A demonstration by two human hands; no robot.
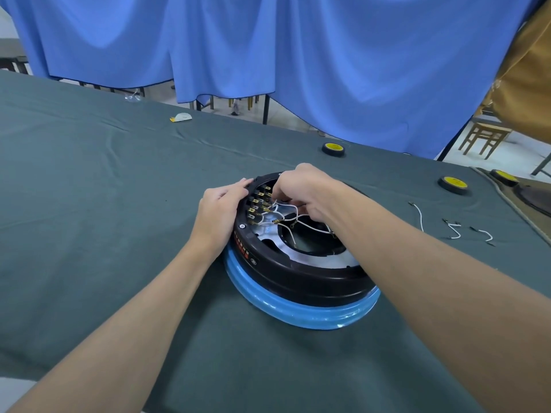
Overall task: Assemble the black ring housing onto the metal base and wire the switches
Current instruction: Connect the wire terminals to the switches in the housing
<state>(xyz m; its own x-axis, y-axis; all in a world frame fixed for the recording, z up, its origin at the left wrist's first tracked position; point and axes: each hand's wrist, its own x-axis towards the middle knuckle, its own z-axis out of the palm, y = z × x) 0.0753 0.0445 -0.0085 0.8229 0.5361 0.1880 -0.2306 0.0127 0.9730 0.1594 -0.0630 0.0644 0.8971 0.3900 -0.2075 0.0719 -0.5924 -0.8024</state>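
Grey-green table cloth [104, 204] carries black ring housing [298, 278], seated over metal base [322, 251], centre-right. Left hand [219, 213] braces the housing's outer wall, fingers nearly straight along the rim. Right hand [307, 189] reaches inside, fingers curled at switch terminals [258, 201] among white wires [286, 207]; what they hold is hidden.

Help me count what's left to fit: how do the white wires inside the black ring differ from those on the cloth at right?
The fitted wires reach the brass switch terminals and cross each other; the loose wires lie apart, unconnected. The right hand holds the fitted wires; nothing touches the loose wires. Both are short and white.
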